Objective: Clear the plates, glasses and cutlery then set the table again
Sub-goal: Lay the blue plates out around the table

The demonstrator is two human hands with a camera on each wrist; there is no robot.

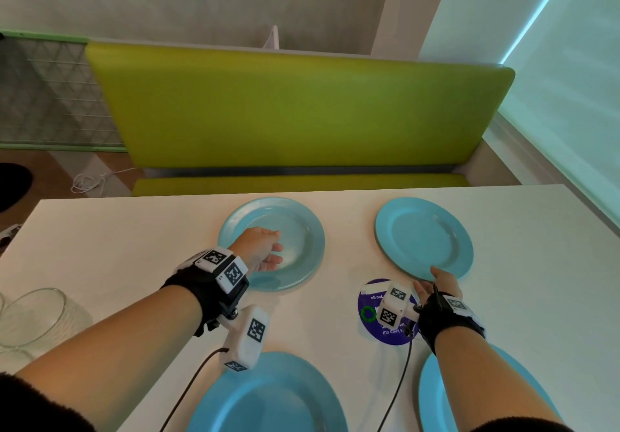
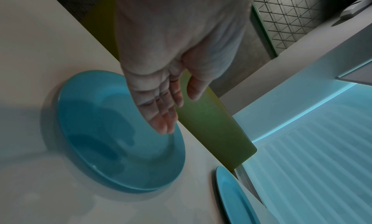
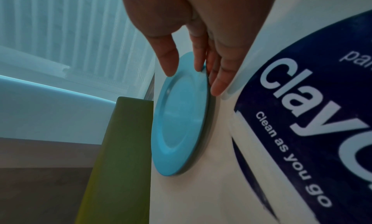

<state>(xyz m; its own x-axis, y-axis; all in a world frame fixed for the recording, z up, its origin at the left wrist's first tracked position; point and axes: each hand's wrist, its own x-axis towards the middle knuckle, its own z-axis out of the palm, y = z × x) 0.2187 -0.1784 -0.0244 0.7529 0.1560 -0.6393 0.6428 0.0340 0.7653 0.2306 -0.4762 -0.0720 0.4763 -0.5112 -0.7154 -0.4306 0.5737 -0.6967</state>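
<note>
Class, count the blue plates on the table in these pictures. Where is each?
4: far-left plate under left hand; far-right plate at right hand; near-left plate; near-right plate, partly hidden.

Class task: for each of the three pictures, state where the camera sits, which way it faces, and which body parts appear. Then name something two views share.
Head: worn on the head, looking down at the table; both forearms, left hand, right hand.
Left wrist: looks along the open palm at the far left plate.
Right wrist: looks along the fingers at the far right plate, purple sticker beside.
Shared: both wrist views show the green bench.
</note>
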